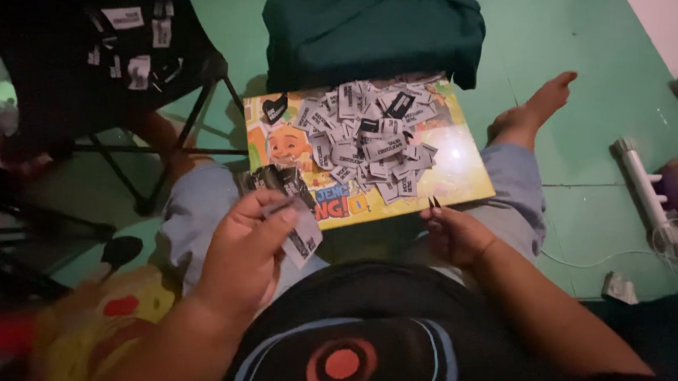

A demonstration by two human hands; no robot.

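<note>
The left hand (243, 250) pinches a limp, light fabric label (301, 235) by 1 edge; the right hand (453, 235) grips small thread snips (434, 203), closed around them.

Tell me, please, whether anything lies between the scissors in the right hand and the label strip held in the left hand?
Nothing visible does. The left hand pinches the label strip above the lap, and the right hand holds the small scissors off to the side. Only open space over the board's near edge separates them.
</note>
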